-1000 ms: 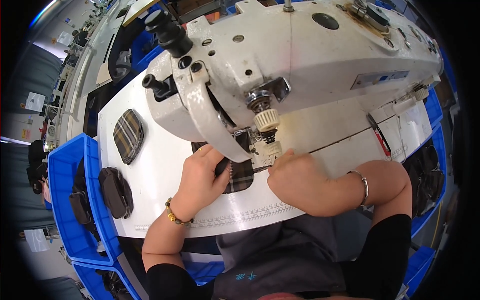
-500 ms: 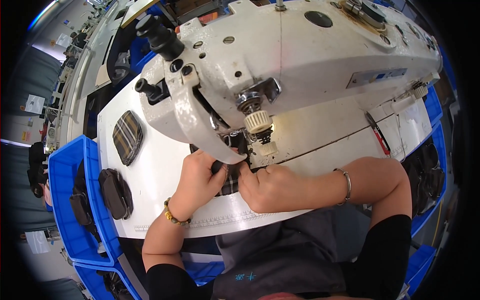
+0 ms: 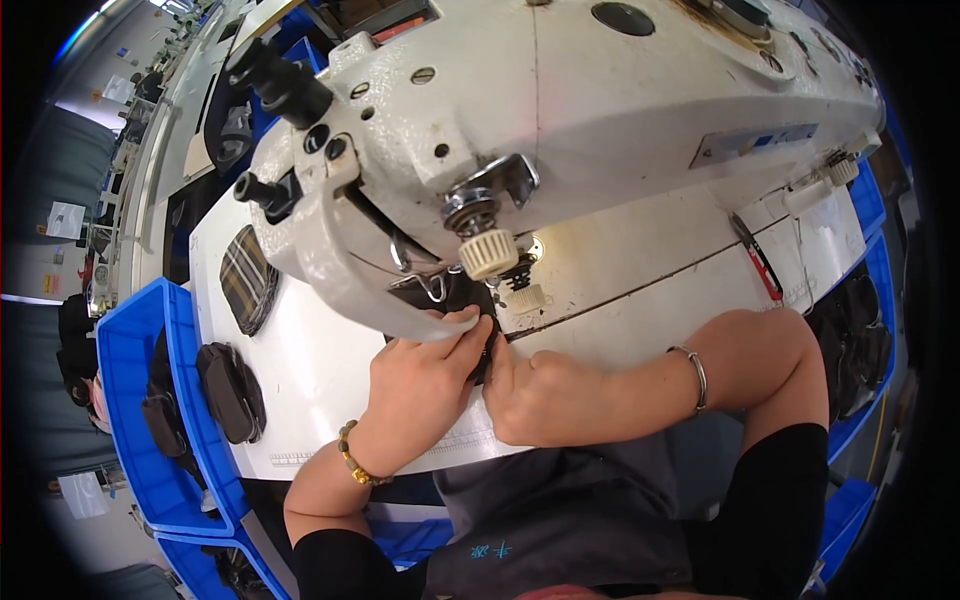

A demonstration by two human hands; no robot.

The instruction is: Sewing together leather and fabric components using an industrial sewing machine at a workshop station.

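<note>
A white industrial sewing machine (image 3: 600, 120) fills the upper view, with a dark fabric piece (image 3: 455, 295) under its needle area, partly hidden by the machine and fingers. My left hand (image 3: 420, 390) has its closed fingers on that piece just below the curved lever (image 3: 360, 290). My right hand (image 3: 540, 395) is bent beside it, with its fingertips on the piece's right edge. A plaid fabric pad (image 3: 247, 278) and a dark pouch (image 3: 230, 390) lie on the white table (image 3: 310, 395) to the left.
Blue bins (image 3: 135, 320) with dark pouches stand left of the table, and more dark pouches (image 3: 850, 350) lie in a bin at the right. A red-and-black cutter (image 3: 760, 265) rests on the table near a printed ruler strip. Other benches line the far left.
My right hand has moved left against the fabric piece. My left hand has shifted rightward and downward, covering more of the piece. The machine appears further left as the view has shifted slightly.
</note>
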